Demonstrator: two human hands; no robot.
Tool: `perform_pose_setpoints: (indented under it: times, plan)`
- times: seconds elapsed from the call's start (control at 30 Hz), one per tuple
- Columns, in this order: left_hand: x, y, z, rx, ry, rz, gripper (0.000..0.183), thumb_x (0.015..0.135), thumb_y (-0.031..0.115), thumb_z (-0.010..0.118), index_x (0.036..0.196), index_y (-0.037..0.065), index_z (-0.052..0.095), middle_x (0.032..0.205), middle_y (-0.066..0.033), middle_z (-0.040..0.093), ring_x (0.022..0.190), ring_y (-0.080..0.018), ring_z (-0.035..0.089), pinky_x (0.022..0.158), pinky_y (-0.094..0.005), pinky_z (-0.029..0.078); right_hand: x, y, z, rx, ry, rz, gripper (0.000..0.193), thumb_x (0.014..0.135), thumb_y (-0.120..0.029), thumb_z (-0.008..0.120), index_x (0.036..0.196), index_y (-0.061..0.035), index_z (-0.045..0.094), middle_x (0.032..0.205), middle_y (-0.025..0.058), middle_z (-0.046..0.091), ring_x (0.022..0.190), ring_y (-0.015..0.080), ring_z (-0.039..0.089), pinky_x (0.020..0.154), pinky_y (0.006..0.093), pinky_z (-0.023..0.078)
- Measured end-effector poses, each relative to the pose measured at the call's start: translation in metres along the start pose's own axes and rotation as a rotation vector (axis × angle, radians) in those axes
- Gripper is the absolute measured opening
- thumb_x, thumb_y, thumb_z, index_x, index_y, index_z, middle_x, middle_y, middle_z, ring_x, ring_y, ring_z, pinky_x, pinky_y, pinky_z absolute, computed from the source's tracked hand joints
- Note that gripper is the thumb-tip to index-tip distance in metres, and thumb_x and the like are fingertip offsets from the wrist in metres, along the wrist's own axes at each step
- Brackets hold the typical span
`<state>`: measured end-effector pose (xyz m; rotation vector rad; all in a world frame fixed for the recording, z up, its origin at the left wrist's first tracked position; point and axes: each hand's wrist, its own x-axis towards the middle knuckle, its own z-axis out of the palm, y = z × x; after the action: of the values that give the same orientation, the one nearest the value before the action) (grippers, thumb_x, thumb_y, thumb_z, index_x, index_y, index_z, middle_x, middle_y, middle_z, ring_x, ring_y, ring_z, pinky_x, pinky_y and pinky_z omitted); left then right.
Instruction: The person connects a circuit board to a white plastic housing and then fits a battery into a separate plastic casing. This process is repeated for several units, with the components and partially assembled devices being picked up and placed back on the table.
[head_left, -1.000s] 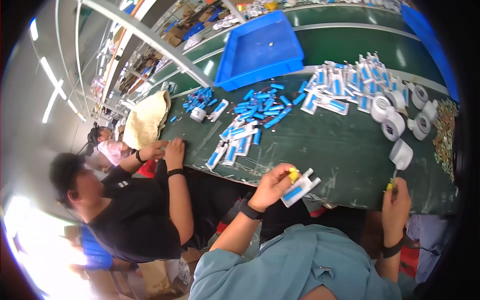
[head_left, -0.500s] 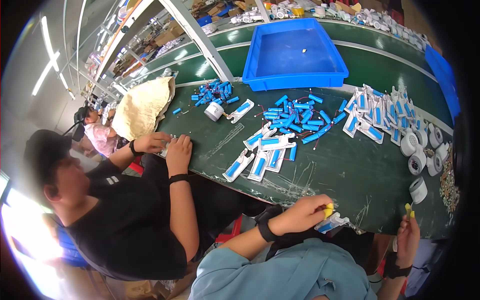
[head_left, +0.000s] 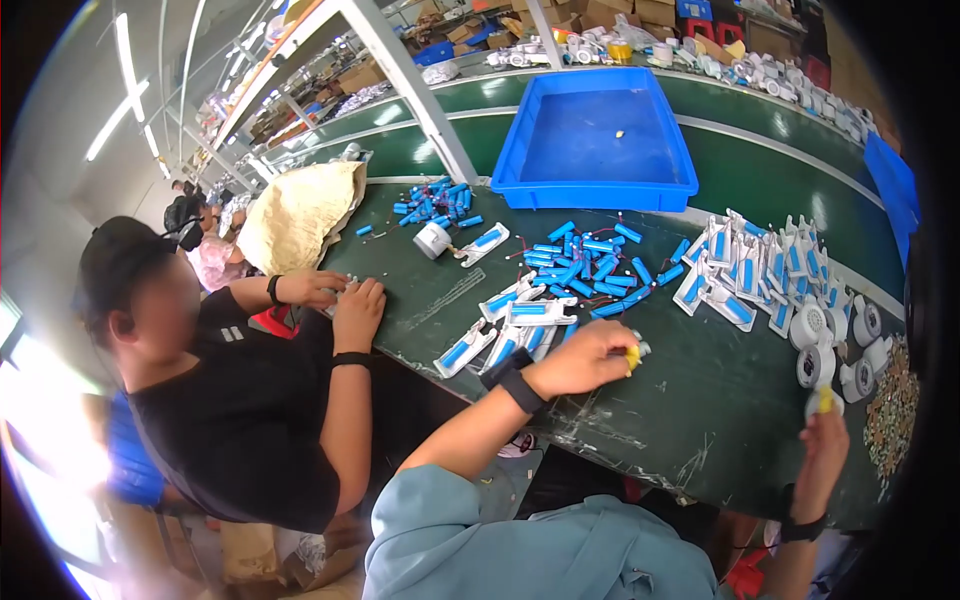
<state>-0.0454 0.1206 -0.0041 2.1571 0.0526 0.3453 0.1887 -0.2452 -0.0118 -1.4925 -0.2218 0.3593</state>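
My left hand (head_left: 590, 358) is over the middle of the table, its fingers pinched together and yellow covers on the fingertips. A small pale piece shows past those fingertips; its kind is hidden. Just left of this hand lie several white plastic housings (head_left: 462, 351) with blue cylindrical batteries in them. Over at the right, my right hand (head_left: 824, 448) reaches up toward a white round head (head_left: 838, 405), its yellow-covered fingertip overlapping it. Motion blurs these fingers, and whether they grip the head cannot be told. Loose blue batteries (head_left: 575, 270) with thin wires lie beyond my left hand.
A blue tray (head_left: 600, 198) stands at the back. More filled housings (head_left: 735, 300) are heaped at the right, beside white round heads (head_left: 815, 365) and a pile of small parts (head_left: 893, 410). At the left, a co-worker (head_left: 245, 400) works by a cream-coloured sack (head_left: 300, 215).
My left hand has moved forward from the table's near edge, where a battery-filled housing was beside it. My right hand has moved closer to the white round head. The view has shifted.
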Motion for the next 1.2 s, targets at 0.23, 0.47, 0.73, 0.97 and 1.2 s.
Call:
perform_pose_setpoints:
  times: [0.23,0.47,0.73,0.97,1.2]
  plan:
    - [0.029,0.002,0.055,0.039,0.081,0.171,0.028,0.078,0.0,0.066,0.105,0.003,0.062,0.107,-0.0137,0.065,0.099,-0.0317,0.062,0.087,-0.039,0.049,-0.046,0.003,0.098,0.055,-0.431,0.144,0.029,0.096,-0.006,0.055,0.124,0.0023,0.058,0.104,0.0096,0.065,0.088,0.0176,0.069,0.069,0.025,0.056]
    - [0.034,0.047,0.075,0.229,0.047,0.106,0.034,0.076,-0.003,0.064,0.109,-0.001,0.061,0.109,-0.017,0.065,0.095,-0.033,0.063,0.081,-0.0386,0.05,-0.044,-0.003,0.098,-0.007,-0.48,0.247,0.024,0.099,-0.008,0.052,0.121,0.0027,0.057,0.103,0.0078,0.066,0.089,0.0138,0.068,0.069,0.0242,0.056]
    - [0.015,0.108,0.152,-1.351,-0.566,-0.663,0.056,0.092,0.017,0.067,0.14,0.006,0.041,0.137,-0.0119,0.049,0.128,-0.0242,0.048,0.108,-0.0443,0.038,-0.028,-0.004,0.12,-0.427,-0.401,-0.352,0.024,0.088,-0.008,0.056,0.111,-0.0023,0.06,0.09,0.0133,0.065,0.071,0.0214,0.067,0.061,0.0325,0.052]
    - [0.002,0.123,0.192,-1.496,-0.307,-0.634,0.05,0.093,0.025,0.065,0.137,0.008,0.046,0.138,-0.0055,0.048,0.129,-0.0228,0.045,0.109,-0.0422,0.034,-0.039,-0.008,0.121,-0.167,-0.54,0.031,0.021,0.091,-0.01,0.054,0.108,-0.0001,0.059,0.09,0.0104,0.065,0.07,0.0173,0.065,0.064,0.0308,0.052]
    - [0.006,0.13,0.205,-1.579,-0.179,-0.718,0.037,0.094,0.016,0.062,0.128,0.004,0.051,0.125,-0.0046,0.055,0.109,-0.0162,0.054,0.092,-0.0313,0.042,-0.03,0.004,0.124,0.352,-0.561,0.406,0.026,0.097,-0.02,0.054,0.113,0.0004,0.061,0.099,0.0074,0.065,0.079,0.0124,0.065,0.067,0.0241,0.053]
